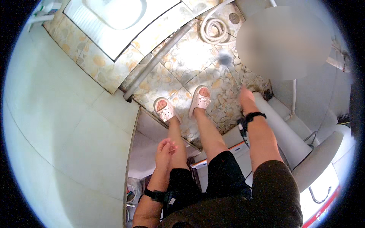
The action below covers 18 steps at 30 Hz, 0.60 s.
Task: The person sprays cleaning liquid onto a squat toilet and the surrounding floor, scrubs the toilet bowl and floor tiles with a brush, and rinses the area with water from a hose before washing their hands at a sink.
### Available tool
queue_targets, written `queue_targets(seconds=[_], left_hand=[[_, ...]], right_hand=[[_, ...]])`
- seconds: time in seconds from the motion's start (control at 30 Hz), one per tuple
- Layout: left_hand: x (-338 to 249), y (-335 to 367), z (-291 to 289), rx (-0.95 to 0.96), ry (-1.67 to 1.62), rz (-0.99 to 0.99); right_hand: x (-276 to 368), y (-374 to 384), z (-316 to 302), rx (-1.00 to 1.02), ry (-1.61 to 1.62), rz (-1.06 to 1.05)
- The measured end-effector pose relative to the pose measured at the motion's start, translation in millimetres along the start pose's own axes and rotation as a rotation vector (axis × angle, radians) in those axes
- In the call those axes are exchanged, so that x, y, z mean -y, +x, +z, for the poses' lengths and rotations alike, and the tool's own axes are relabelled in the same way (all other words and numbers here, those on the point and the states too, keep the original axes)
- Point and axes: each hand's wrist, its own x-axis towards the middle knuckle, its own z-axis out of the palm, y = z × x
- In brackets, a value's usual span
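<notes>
My right hand (246, 97) is closed near the pedestal, somewhat smeared by motion. A thin stick with a dark, blurred head (225, 58) reaches from it toward the far floor; the head's exact kind is too smeared to make out. My left hand (165, 150) hangs above my left shin, with nothing in it and its fingers loosely bent and apart. Below both hands is the patterned tile floor (178, 72), with a bright glare patch beyond my feet. I stand on it in pale pink slippers (200, 102).
A white squat toilet (89, 30) sits on a raised tiled step at far left, with a grey pipe (159, 57) along its edge. A coiled pale hose (207, 36) lies near a round drain (234, 18). At right stands a white pedestal (283, 131). A blurred patch covers the upper right.
</notes>
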Motion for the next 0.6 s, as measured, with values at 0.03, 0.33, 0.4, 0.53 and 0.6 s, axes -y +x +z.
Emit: queue_targets(seconds=[0.03,0.33,0.4,0.53,0.6], left_hand=[[-1.8,2.7,4.3,0.013,0.009,0.0],[-24.6,1.3,30.5,-0.016,0.222,-0.007],[-31.2,4.3,37.2,-0.005,0.223,0.029],[-40.9,7.7,49.9,-0.058,0.288,0.056],[-38.2,13.0,56.4,-0.044,0.325,0.037]], right_hand=[[-26.0,10.0,-1.0,-0.026,-0.077,0.003],[71.2,-47.1,73.4,0.197,0.407,-0.215],[41.3,-32.7,87.4,0.147,0.492,-0.105],[-13.6,-19.9,108.5,0.136,0.548,0.07],[-40.0,-8.4,112.3,0.159,0.516,0.147]])
